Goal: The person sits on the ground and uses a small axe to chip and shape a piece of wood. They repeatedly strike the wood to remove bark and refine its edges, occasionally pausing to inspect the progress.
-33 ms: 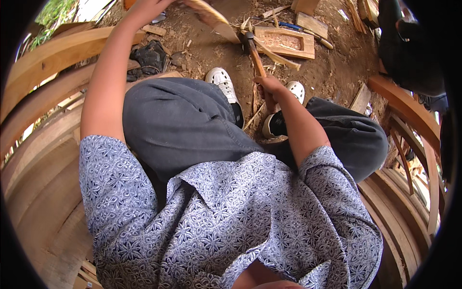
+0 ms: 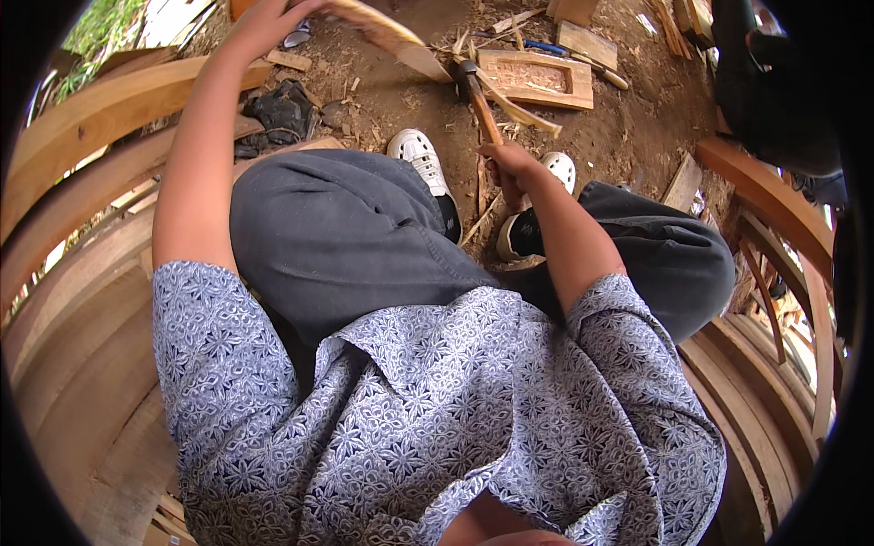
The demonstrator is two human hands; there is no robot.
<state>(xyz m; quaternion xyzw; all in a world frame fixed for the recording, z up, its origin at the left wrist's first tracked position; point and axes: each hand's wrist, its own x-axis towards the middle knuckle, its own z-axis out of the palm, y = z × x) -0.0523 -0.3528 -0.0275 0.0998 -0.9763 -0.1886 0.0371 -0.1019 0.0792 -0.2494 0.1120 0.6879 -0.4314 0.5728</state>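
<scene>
At the upper edge my left hand (image 2: 269,25), partly cut off, is closed on the far end of a long pale piece of wood (image 2: 387,36), which is smeared by motion. A thin split strip (image 2: 523,111) sticks out to the right from the wood's near end. My right hand (image 2: 512,168) is wrapped round the handle of a short wooden-handled tool (image 2: 482,105) with a dark metal head. That head is against or right beside the wood's near end; its cutting side, if any, is hidden. Both hands are beyond my knees.
Beyond the tool a carved wooden panel (image 2: 535,77) lies on the dirt floor, with a blue-and-wood tool (image 2: 583,60) and a board (image 2: 587,44) behind it. A dark bundle (image 2: 280,114) lies left. Curved timbers (image 2: 100,105) flank me; a dark-clothed person (image 2: 774,100) is at right.
My left hand and the wood have shifted slightly toward me. The strip's tip sits a little lower and farther left. My right hand stays almost where it was.
</scene>
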